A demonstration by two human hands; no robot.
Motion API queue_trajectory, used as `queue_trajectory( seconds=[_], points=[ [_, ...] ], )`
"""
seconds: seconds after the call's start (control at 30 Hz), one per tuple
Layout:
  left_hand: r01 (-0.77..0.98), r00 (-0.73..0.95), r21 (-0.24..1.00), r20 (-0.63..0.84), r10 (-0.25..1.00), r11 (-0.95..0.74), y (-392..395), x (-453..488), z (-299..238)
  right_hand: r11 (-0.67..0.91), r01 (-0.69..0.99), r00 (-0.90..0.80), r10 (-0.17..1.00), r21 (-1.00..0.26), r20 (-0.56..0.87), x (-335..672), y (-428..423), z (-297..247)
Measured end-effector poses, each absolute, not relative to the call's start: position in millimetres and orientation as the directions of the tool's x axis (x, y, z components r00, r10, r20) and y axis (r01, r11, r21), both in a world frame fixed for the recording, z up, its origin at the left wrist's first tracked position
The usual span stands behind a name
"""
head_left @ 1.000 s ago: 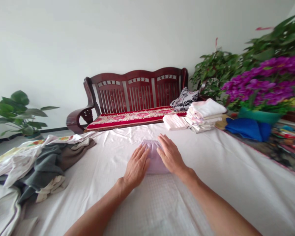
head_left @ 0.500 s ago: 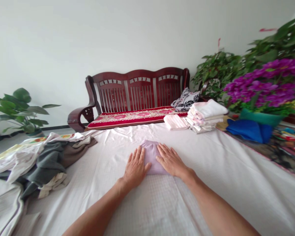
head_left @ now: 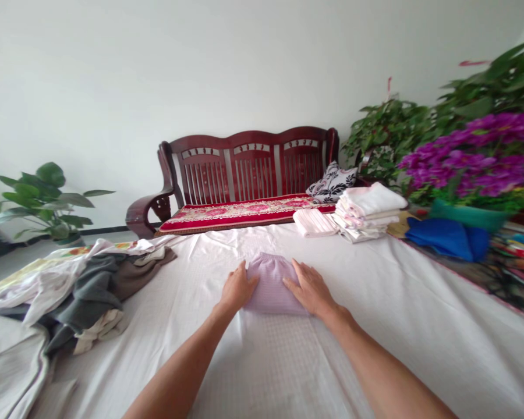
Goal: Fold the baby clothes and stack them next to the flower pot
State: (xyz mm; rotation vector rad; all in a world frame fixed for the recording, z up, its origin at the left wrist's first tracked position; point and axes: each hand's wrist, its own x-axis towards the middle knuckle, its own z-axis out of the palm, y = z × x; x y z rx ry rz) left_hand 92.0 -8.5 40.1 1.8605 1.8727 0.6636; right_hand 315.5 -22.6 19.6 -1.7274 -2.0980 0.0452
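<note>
A folded pair of lavender elastic-waist pants (head_left: 268,288) lies in front of me on a white sheet (head_left: 253,361), its gathered waistband facing away. My left hand (head_left: 238,286) holds the left edge, thumb over the top and fingers down along the side. On the opposite edge, my right hand (head_left: 312,288) has its thumb on the cloth and its fingers along the side. The fingertips under the edges are partly hidden.
Loose clothes (head_left: 89,291) lie heaped at the left. Toward the back right are a stack of folded clothes (head_left: 367,212) and a striped folded piece (head_left: 315,223). Behind stands a wooden bench (head_left: 248,166). Purple flowers (head_left: 475,154) and blue cloth (head_left: 448,237) are at the right.
Both hands have gone from lying flat on the pants to holding their side edges. The left hand has shifted outward, so more of the lavender cloth shows. The view has tilted slightly.
</note>
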Motion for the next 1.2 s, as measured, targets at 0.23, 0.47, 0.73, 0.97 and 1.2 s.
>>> queue_trajectory(
  seconds=[0.23, 0.47, 0.73, 0.97, 1.2],
  points=[
    [0.182, -0.034, 0.978, -0.094, 0.995, 0.098, -3, 103, 53, 0.294, 0.75, -0.095, 0.934, -0.592, 0.344, 321, -17, 12],
    [0.039, 0.072, 0.901, 0.428, 0.901, -0.431, -33, 114, 72, 0.343, 0.071, -0.023, 0.939, -0.937, 0.342, 318, -19, 33],
    [-0.099, 0.196, 0.936, 0.352, 0.915, -0.339, -43, 108, 84, 0.26, -0.031, -0.048, 0.964, -0.965, 0.261, 321, -31, 61],
    [-0.149, 0.357, 0.939, 0.344, 0.868, -0.31, -48, 105, 90, 0.219, -0.063, -0.436, 0.872, -0.974, 0.224, 324, -35, 73],
    [0.055, 0.359, 0.932, 0.317, 0.878, -0.359, -51, 99, 93, 0.337, 0.092, -0.242, 0.92, -0.937, 0.307, 322, -41, 80]
  ],
)
